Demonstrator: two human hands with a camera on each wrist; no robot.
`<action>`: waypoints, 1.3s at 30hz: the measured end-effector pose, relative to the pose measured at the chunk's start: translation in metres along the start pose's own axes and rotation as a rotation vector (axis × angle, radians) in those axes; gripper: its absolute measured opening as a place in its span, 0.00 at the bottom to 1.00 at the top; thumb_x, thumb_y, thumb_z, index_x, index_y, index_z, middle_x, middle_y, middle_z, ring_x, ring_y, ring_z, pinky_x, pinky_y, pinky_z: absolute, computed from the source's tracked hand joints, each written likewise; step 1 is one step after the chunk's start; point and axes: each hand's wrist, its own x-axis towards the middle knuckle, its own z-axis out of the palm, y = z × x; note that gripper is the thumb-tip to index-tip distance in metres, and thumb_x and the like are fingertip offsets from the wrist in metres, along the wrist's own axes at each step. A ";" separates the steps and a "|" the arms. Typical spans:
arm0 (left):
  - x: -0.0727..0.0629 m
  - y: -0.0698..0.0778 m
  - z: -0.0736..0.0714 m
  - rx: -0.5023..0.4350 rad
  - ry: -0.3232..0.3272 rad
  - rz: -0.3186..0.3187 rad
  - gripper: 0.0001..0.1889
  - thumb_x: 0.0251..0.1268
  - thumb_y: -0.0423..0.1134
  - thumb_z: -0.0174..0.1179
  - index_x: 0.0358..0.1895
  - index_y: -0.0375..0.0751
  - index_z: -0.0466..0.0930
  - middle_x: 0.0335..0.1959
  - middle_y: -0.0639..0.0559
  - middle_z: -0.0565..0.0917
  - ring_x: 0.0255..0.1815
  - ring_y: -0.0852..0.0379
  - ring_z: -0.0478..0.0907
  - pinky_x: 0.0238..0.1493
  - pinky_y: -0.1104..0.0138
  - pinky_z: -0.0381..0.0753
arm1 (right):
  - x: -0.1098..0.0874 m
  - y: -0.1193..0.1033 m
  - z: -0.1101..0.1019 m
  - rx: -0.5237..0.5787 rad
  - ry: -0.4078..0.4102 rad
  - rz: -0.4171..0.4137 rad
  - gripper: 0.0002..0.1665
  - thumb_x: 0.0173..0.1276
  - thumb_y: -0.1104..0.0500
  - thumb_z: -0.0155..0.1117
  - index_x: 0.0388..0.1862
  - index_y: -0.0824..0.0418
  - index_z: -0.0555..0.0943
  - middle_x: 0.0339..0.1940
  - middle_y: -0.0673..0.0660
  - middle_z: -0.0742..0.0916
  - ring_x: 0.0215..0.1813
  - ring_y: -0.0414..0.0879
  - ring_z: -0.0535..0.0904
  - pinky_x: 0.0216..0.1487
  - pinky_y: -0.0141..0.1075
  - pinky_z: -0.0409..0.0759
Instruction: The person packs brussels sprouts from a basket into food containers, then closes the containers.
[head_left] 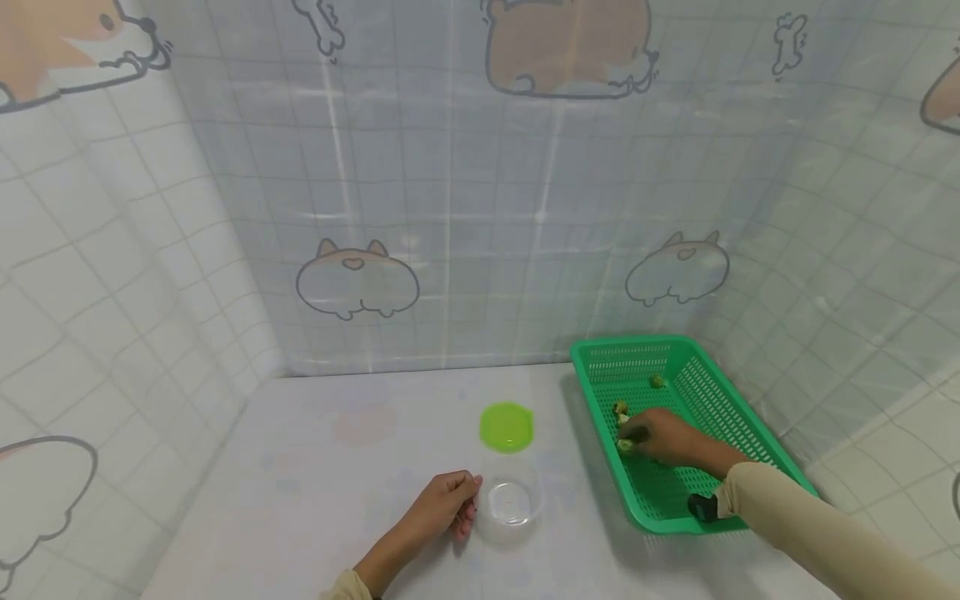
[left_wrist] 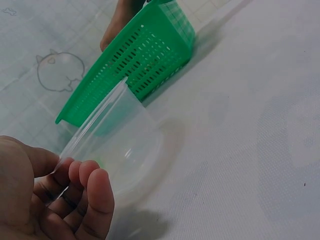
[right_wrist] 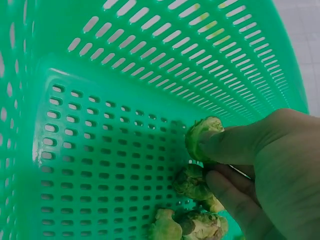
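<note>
My left hand point(head_left: 441, 505) pinches the near-left rim of a clear round plastic bowl point(left_wrist: 132, 145), thumb and forefinger at its edge. The bowl stands upright on the white table, and nothing shows inside it. Over on the right, my right hand point(head_left: 666, 437) reaches down into a green plastic basket point(head_left: 613, 468). Between its thumb and fingers it pinches a Brussels sprout point(right_wrist: 197, 142), seen best in the right wrist view. Several more Brussels sprouts point(right_wrist: 205, 226) lie on the basket floor just below the fingers, partly hidden by the hand in the head view.
A lime-green round lid point(head_left: 507, 427) lies flat behind the bowl. One lone sprout point(head_left: 657, 381) sits toward the basket's far end. A dark strap point(head_left: 702, 507) shows at the right sleeve. Patterned curtain point(head_left: 495, 208) rises behind the table and at both sides.
</note>
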 end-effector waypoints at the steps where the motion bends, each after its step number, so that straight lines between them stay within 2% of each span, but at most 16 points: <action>1: 0.000 0.000 0.000 0.000 -0.001 0.001 0.24 0.79 0.49 0.52 0.36 0.26 0.74 0.23 0.52 0.76 0.17 0.59 0.75 0.19 0.71 0.77 | -0.001 -0.001 -0.001 0.017 -0.006 0.014 0.13 0.64 0.68 0.71 0.48 0.67 0.87 0.44 0.59 0.90 0.44 0.53 0.86 0.42 0.41 0.86; 12: 0.000 -0.001 -0.001 -0.022 -0.010 0.002 0.23 0.80 0.49 0.51 0.35 0.28 0.74 0.23 0.52 0.76 0.17 0.59 0.75 0.19 0.70 0.79 | -0.010 -0.008 -0.010 0.129 -0.032 0.144 0.16 0.68 0.62 0.70 0.53 0.63 0.86 0.51 0.59 0.88 0.51 0.56 0.85 0.46 0.41 0.86; 20: 0.001 -0.002 -0.001 -0.019 -0.011 -0.007 0.24 0.80 0.50 0.51 0.35 0.28 0.74 0.23 0.52 0.76 0.17 0.58 0.75 0.20 0.70 0.80 | -0.019 -0.017 -0.016 0.263 -0.009 0.229 0.21 0.69 0.60 0.68 0.59 0.66 0.82 0.55 0.64 0.86 0.57 0.63 0.82 0.47 0.43 0.86; 23: 0.001 -0.002 -0.002 -0.021 -0.015 -0.006 0.23 0.80 0.49 0.50 0.35 0.28 0.74 0.23 0.52 0.77 0.17 0.58 0.76 0.20 0.70 0.80 | -0.022 -0.018 -0.019 0.294 -0.007 0.256 0.22 0.70 0.58 0.68 0.60 0.65 0.82 0.57 0.63 0.86 0.58 0.62 0.82 0.48 0.44 0.86; 30: 0.002 -0.002 -0.001 -0.033 -0.015 -0.007 0.22 0.79 0.50 0.52 0.33 0.32 0.74 0.23 0.52 0.76 0.18 0.58 0.75 0.20 0.70 0.80 | -0.031 -0.021 -0.022 0.368 0.008 0.258 0.22 0.71 0.55 0.67 0.61 0.62 0.81 0.59 0.63 0.84 0.60 0.62 0.80 0.51 0.46 0.85; 34: 0.001 -0.001 0.000 -0.035 -0.011 -0.006 0.22 0.79 0.50 0.52 0.33 0.32 0.74 0.23 0.53 0.75 0.17 0.59 0.75 0.19 0.70 0.79 | -0.035 -0.023 -0.024 0.407 0.033 0.301 0.25 0.71 0.53 0.68 0.63 0.62 0.80 0.59 0.63 0.85 0.60 0.61 0.80 0.52 0.44 0.85; 39: 0.001 0.000 0.000 -0.034 -0.004 -0.019 0.22 0.79 0.51 0.52 0.34 0.32 0.74 0.23 0.53 0.75 0.17 0.58 0.75 0.19 0.71 0.79 | -0.036 -0.033 -0.025 0.493 0.059 0.349 0.27 0.71 0.50 0.67 0.65 0.59 0.79 0.63 0.62 0.83 0.63 0.58 0.79 0.56 0.50 0.83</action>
